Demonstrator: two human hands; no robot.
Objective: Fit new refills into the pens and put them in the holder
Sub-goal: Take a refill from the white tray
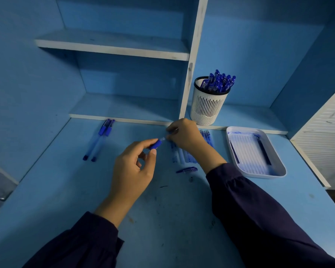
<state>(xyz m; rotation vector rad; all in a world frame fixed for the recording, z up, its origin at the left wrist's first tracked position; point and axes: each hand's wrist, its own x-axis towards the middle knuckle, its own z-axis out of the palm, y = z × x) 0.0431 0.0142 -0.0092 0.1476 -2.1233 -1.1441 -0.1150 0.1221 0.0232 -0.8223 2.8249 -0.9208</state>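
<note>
Above the blue bench [66, 190], the left hand [132, 169] has its grip clamped on a blue plastic pen section [156, 144]. The right hand [186, 138] pinches a thin piece [175, 130] at its tip, near the white slotted holder [207, 107].

A blue desk [56, 190] with white-edged shelves [112, 43] beside a slatted white panel [325, 147].

Both sleeved arms are reaching forward, the left hand [134, 167] and right hand [186, 137] meeting and pinching one pen [156, 145] with curled fingers.
</note>
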